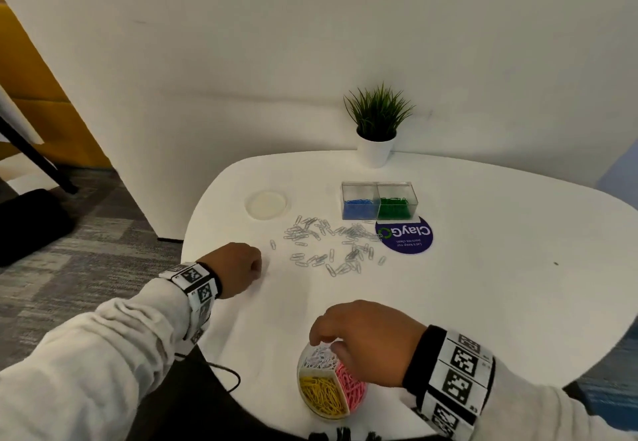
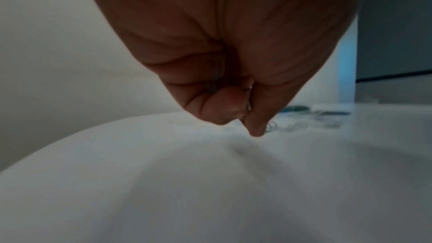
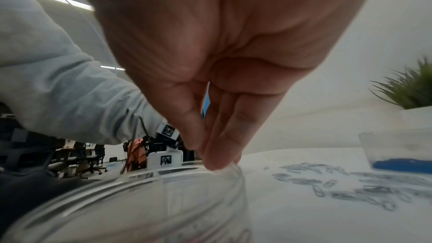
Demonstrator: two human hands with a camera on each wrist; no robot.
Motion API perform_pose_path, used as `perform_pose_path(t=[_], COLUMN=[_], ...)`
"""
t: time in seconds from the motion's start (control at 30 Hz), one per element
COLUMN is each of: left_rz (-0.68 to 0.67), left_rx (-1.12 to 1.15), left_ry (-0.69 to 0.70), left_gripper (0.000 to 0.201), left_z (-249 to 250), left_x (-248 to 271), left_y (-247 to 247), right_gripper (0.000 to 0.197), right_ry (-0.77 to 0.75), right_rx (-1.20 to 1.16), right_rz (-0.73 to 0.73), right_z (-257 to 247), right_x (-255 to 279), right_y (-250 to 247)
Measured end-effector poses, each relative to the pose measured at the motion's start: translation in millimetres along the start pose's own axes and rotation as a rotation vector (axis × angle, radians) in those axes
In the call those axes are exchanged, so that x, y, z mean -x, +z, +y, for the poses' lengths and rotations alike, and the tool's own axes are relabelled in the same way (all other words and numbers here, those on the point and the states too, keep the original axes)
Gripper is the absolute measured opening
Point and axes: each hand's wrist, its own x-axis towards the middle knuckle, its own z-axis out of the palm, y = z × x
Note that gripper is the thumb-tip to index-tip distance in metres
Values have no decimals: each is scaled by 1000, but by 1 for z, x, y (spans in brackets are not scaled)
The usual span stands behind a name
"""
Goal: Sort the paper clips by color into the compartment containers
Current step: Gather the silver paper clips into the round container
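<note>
Many silver clips (image 1: 328, 247) between round container (image 1: 329, 385) and rectangular box (image 1: 376, 200); left hand (image 1: 234, 269) fisted, right hand (image 1: 366, 337) relaxed

From head height we look forward and down across the rounded white table (image 1: 483, 302), with both hands near the bottom of the view. At the left wrist we sit very close behind the curled left hand (image 2: 224, 62), facing low along the tabletop toward the blurred scatter of silver wire paper clips (image 2: 292, 127) beyond its fingertips. At the right wrist we look along the right hand (image 3: 210, 62) past the round clear plastic compartment container (image 3: 163, 200) beneath it, sharing that scatter, the clear rectangular two-compartment box (image 3: 397, 151) and the green potted plant in a white pot (image 3: 411, 90) with the head view.
</note>
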Motion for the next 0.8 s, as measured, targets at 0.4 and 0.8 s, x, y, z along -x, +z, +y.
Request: perform_pose_path(t=[0.4, 0.8], left_rz=[-27, 20], left_rx=[23, -119], left_ry=[590, 579], left_gripper=[13, 30], left_z=[118, 131], left_x=[78, 86], left_y=[-5, 10], right_gripper=[21, 22], right_ry=[321, 314], right_rx=[-42, -255], right_rz=[-46, -84], right_z=[30, 48], right_x=[12, 8], right_y=[-1, 0])
